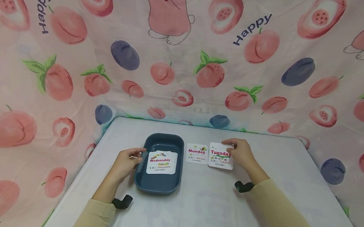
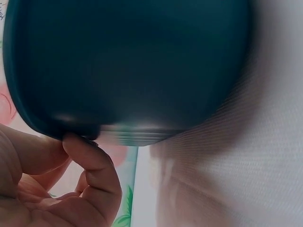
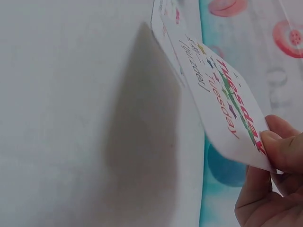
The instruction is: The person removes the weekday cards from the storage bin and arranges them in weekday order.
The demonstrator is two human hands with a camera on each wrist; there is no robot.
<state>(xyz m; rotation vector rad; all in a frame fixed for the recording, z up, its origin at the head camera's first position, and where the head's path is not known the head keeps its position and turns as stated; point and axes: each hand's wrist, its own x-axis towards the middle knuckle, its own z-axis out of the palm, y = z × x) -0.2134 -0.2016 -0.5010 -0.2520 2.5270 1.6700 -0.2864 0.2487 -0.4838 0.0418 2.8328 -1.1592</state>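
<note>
On my feed, the left hand (image 1: 124, 163) pinches the blue tray (image 1: 157, 184)'s rim; the right hand (image 1: 242, 153) pinches the Tuesday card (image 1: 219, 159).

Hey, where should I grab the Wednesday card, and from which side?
I'd pinch the Wednesday card by the middle of its near edge, coming from your side of the tray. The card lies face up, and bare tray floor shows in front of that edge, leaving room to get under it. Its right edge sits closer to the tray wall, so that looks tighter.
</note>
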